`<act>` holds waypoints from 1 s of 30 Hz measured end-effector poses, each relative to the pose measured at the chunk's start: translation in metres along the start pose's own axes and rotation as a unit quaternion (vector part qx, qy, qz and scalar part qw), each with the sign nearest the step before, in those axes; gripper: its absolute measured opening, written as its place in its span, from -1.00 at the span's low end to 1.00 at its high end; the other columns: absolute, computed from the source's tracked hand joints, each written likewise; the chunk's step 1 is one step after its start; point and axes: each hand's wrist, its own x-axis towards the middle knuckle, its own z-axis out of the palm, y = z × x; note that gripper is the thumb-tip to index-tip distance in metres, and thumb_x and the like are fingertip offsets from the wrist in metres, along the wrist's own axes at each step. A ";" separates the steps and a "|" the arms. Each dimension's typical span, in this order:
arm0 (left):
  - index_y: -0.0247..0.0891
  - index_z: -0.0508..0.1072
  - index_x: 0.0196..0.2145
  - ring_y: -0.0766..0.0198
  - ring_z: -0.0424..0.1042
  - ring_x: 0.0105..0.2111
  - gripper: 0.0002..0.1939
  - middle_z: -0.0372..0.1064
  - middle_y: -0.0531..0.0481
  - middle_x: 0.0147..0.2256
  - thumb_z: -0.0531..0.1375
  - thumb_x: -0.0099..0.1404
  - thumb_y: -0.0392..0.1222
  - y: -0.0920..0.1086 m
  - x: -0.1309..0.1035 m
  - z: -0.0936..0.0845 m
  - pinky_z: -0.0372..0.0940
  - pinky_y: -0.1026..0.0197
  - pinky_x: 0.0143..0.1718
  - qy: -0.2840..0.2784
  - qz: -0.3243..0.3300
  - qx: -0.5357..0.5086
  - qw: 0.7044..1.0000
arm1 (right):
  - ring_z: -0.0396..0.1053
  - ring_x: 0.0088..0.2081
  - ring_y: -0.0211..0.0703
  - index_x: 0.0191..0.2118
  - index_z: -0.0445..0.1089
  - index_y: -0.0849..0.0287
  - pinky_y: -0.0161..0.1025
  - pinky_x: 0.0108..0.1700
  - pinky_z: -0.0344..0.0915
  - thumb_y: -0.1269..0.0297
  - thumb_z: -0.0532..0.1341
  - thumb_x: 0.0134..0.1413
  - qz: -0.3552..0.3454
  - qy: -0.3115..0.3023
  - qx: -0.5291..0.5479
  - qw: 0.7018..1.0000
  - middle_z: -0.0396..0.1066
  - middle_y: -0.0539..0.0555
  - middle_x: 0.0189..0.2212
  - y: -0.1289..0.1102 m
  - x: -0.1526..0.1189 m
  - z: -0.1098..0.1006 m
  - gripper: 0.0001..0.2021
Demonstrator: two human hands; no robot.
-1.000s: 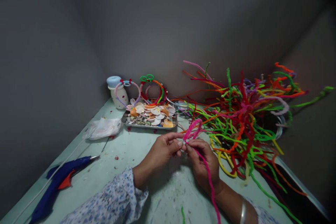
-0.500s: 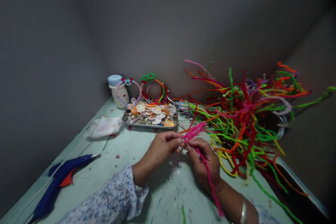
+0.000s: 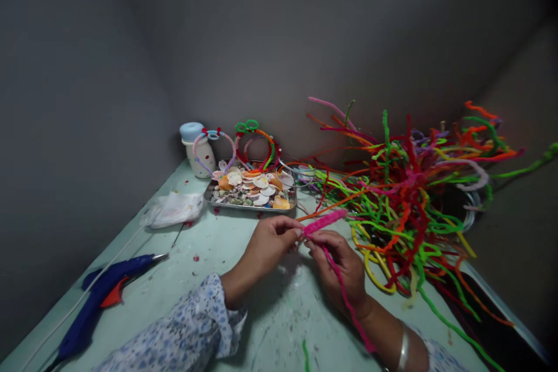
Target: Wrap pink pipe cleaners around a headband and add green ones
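My left hand [image 3: 272, 247] and my right hand [image 3: 342, 267] meet over the middle of the table, both closed in a pinch on a bright pink pipe cleaner [image 3: 325, 222]. One part of it, looking doubled or flattened, points away up and to the right from my fingertips. The single tail hangs down across my right palm toward the wrist. Where the fingertips come together, the bend or twist in the pipe cleaner is mostly hidden.
A tray of seashells [image 3: 253, 209] holds decorated hoops at the back, beside a blue-lidded bottle [image 3: 200, 154]. Tangled colourful pipe cleaners [image 3: 410, 197] spread over the right side. At left lie a blue glue gun [image 3: 102, 296] and a plastic bag [image 3: 178, 209].
The pink part beyond my fingertips has turned and looks narrower and straighter now. My hands have kept nearly the same place and grip; the whole view has shifted slightly.
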 end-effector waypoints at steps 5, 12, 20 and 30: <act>-0.35 0.48 -0.38 0.39 0.19 -0.56 -0.81 0.32 0.07 -0.52 0.20 0.10 -0.16 0.002 -0.001 0.000 0.08 0.30 -0.50 -0.001 0.014 0.029 0.999 | 0.43 -0.22 -0.19 -0.10 0.33 0.05 -0.25 -0.21 0.41 0.48 0.22 0.06 -0.013 -0.009 -0.026 1.000 0.43 0.04 -0.23 0.001 0.001 -0.001 -0.71; -0.35 0.47 -0.39 0.39 0.17 -0.53 -0.83 0.29 0.08 -0.52 0.17 0.11 -0.19 0.009 -0.002 -0.006 0.06 0.32 -0.48 -0.025 0.013 0.063 0.998 | 0.42 -0.36 -0.23 -0.24 0.38 0.08 -0.30 -0.34 0.39 0.40 0.24 0.07 -0.042 0.022 -0.070 0.996 0.43 0.01 -0.38 -0.005 0.012 -0.004 -0.88; -0.33 0.45 -0.38 0.38 0.18 -0.54 -0.85 0.27 0.10 -0.54 0.15 0.11 -0.22 0.010 0.001 -0.012 0.08 0.32 -0.48 -0.047 0.016 0.102 0.994 | 0.42 -0.39 -0.17 -0.26 0.44 0.13 -0.26 -0.33 0.35 0.22 0.20 0.10 0.131 -0.048 0.047 0.989 0.47 0.04 -0.43 -0.001 0.005 -0.004 -0.86; -0.30 0.47 -0.38 0.32 0.30 -0.45 -0.86 0.40 0.03 -0.46 0.11 0.19 -0.25 -0.001 0.000 -0.005 0.14 0.32 -0.44 -0.013 0.081 0.209 0.974 | 0.30 -0.56 -0.26 -0.18 0.43 0.16 -0.34 -0.53 0.21 0.07 0.24 0.06 0.355 -0.047 0.293 0.887 0.43 0.01 -0.55 -0.003 0.006 0.004 -0.71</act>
